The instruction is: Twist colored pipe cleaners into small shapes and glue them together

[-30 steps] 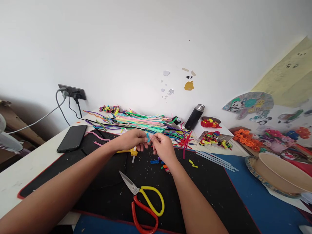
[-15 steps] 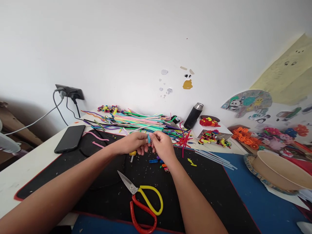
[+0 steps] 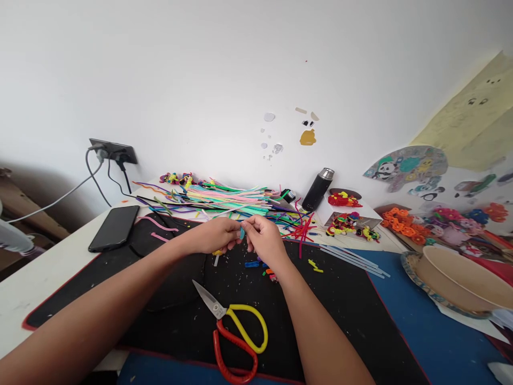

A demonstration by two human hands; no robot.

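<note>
Between my fingertips is a short light-blue pipe cleaner piece, mostly covered by the fingers. My left hand pinches it from the left side, and my right hand pinches it from the right. Both hands are raised over the black mat. Below them lie small blue pipe cleaner bits and orange bits. A yellow piece with a white stem sits under my left hand. Nearer to me, scissors with one red and one yellow handle lie on the mat, blades slightly apart or closed, I cannot tell.
Behind my hands a heap of colourful pipe cleaners lies along the wall. A phone is at left. A black flask, a white box, clear glue sticks and a beige bowl are at right.
My hands have shifted very slightly left with the light-blue piece, and my right fingers have changed their pinch. Less of the piece shows now. Scissors and loose bits stay put.
</note>
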